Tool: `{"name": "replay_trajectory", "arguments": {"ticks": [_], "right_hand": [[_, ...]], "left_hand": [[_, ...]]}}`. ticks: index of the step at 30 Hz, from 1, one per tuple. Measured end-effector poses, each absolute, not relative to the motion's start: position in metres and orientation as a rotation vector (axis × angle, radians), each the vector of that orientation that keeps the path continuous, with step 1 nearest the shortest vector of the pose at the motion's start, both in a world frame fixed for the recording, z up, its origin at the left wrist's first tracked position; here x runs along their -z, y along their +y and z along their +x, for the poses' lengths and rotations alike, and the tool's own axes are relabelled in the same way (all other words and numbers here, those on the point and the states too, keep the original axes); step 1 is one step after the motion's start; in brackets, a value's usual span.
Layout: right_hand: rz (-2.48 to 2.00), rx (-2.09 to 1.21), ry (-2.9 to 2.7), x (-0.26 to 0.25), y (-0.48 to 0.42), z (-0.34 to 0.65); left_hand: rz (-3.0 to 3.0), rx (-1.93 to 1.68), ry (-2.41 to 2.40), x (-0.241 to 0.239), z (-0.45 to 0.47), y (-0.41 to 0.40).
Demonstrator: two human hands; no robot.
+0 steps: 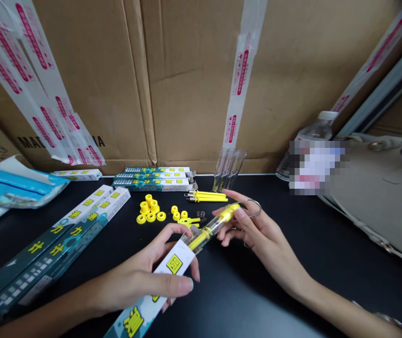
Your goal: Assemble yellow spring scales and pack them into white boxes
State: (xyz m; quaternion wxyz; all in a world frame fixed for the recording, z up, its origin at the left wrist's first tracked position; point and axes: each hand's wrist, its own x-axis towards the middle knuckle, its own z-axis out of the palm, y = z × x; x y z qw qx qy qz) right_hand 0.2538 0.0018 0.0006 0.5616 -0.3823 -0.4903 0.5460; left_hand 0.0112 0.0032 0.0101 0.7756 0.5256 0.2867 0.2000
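Fingers of the left hand (pixel 151 277) are curled around a narrow white carton (pixel 174 264), which is gripped near its open upper end, with the thumb laid across its face. A clear tube (pixel 208 232) with a yellow core is seen with its lower end at the carton's mouth. Its far end is pinched between the thumb and fingertips of the right hand (pixel 257 232), just right of the carton, with the other fingers loosely spread. A metal ring (pixel 253 203) is carried at that far end of the tube. Left of the carton, two long dark boxes (pixel 63 239) are laid side by side on the black table (pixel 327 244). Just beyond the carton, yellow caps (pixel 150 210) are scattered, and a bundle of yellow rods (pixel 206 196) is placed behind them. Farther beyond the carton, more flat boxes (pixel 155 178) are stacked, and a taped cardboard wall (pixel 186 84) is set behind everything.
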Motion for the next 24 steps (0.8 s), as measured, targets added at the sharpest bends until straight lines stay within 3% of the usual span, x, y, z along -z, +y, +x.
{"name": "replay_trajectory", "arguments": {"ticks": [9,24], "right_hand": [[-1.008,-1.228,-1.499,0.0073,-0.003,0.2559],[-0.951,-1.237,-1.366,0.0076,0.003,0.2533]], "left_hand": [[1.12,-0.426,0.676,-0.0116,0.0109,0.0046],[1.158,-0.48,0.64,-0.0092,0.0132,0.0013]]}}
